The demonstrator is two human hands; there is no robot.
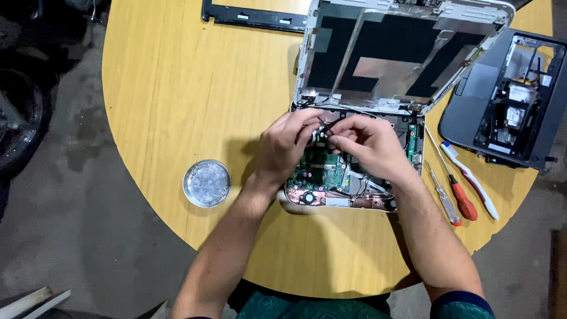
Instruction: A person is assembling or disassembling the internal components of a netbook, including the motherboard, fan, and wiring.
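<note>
Both hands meet over the opened laptop, which lies toward the far right part of the round bench. The left hand has its grip narrow, fingertips pinched together on a small black cable just above the green board; the right hand is curled in the same way, thumb and forefinger closed on the same cable from the other side, so the two grips nearly touch. What exactly sits between the fingertips is too small to tell beyond thin dark wires. The laptop's base has its long axis across the bench, left to right, with its front edge toward the near rim; its bare lid shell is hinged up and leans away toward the far edge, inner side showing foil and black patches. Right of the base, near the right rim, lie two screwdrivers, one with a clear handle and one with a red handle, and a white brush, all slanting from upper left to lower right. A second gutted grey laptop base sits at the far right edge. A black bezel lies at the far edge, and a round metal dish stands near the left rim, well apart from the hands.
</note>
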